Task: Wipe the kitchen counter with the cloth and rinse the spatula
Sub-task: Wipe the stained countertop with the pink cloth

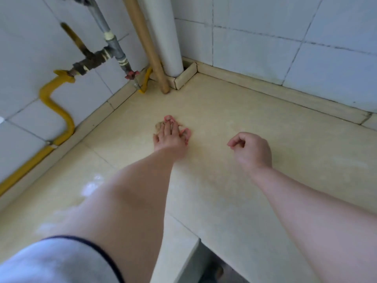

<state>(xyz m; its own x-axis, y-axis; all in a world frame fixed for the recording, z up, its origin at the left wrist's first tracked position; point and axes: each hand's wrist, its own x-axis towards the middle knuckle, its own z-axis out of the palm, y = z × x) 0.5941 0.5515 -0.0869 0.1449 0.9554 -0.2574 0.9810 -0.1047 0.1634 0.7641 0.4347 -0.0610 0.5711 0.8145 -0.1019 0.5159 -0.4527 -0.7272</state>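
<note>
My left hand (171,135) lies flat on the beige tiled kitchen counter (234,111), fingers spread and pressing down on a small beige cloth (159,126) that shows only at its left edge under the fingers. My right hand (251,150) hovers just above the counter to the right, fingers loosely curled with nothing in them. No spatula is in view.
White tiled walls meet in the far corner. A yellow gas pipe (55,107) with a valve (91,62) runs along the left wall. A tan pipe (151,50) and a white pipe (167,37) rise from the corner. The counter's front edge (195,240) drops off near me. Wet sheen lies at the left.
</note>
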